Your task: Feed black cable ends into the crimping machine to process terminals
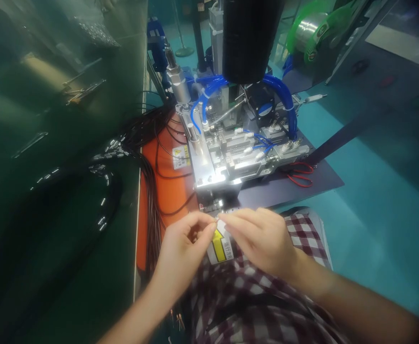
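Observation:
My left hand is closed in a pinch, thumb against index finger, at the front of a metal machine. Close beside it, my right hand has its fingers pressed together, their tips almost meeting those of the left. Whatever sits between the fingertips is too small to make out. Just beyond the fingertips is a small metal fitting on the machine's front. Below them shows a white label with a yellow arrow.
Thin black cables run down the left over an orange panel. More cables with shiny ends lie on the dark green table. Blue tubes and a black cylinder rise above the machine. A green wire spool hangs at upper right.

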